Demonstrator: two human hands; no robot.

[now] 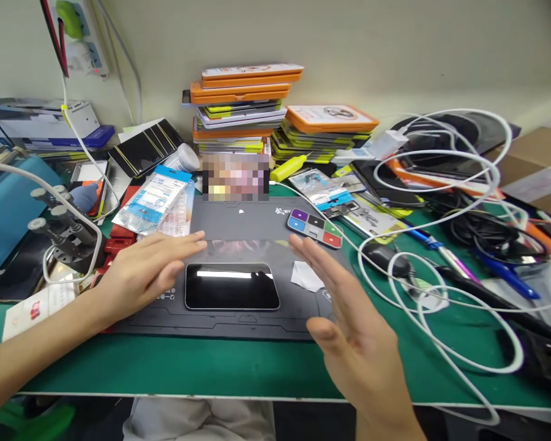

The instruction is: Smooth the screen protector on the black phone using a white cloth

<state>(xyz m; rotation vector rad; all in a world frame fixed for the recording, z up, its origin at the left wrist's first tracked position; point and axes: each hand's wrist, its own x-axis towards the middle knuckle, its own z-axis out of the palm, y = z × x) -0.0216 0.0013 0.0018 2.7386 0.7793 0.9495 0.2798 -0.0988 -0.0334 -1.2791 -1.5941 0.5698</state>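
Observation:
A smartphone with a dark, glossy screen lies flat on a grey work mat. My left hand hovers at its left, fingers stretched out and holding nothing. On the other side my right hand is raised, palm turned inward, fingers extended and thumb apart. Neither hand touches the phone. A small white cloth or paper piece sits between the phone and my right hand. Behind it is a small tray with coloured sections. A clear film appears to lie just beyond the phone.
Orange and yellow boxes are stacked against the wall. White cables loop over the right side, near a black cable coil. At left stand a grey tool holder and a blue machine. A blurred-out screen stands behind the mat.

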